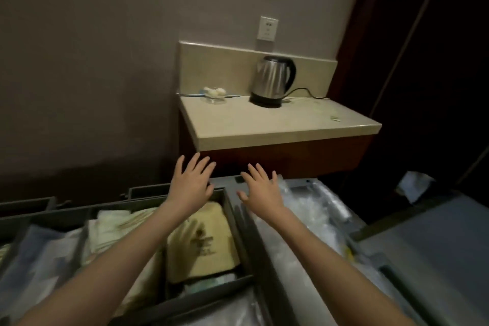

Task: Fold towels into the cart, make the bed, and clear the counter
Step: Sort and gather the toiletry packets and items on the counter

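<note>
A grey housekeeping cart fills the lower view. In its middle compartment lies a folded yellow towel with a dark printed emblem. My left hand hovers above the far end of that compartment, fingers spread and straight, holding nothing. My right hand is stretched out beside it over the cart's right part, fingers spread too, holding nothing. Beyond the cart is a beige counter. On it stand a steel electric kettle on its base and a small glass dish with pale crumpled items.
Clear plastic bags fill the cart's right bin. Pale folded linens lie in the compartments to the left. A wall socket sits above the counter. A dark wooden door frame stands at right.
</note>
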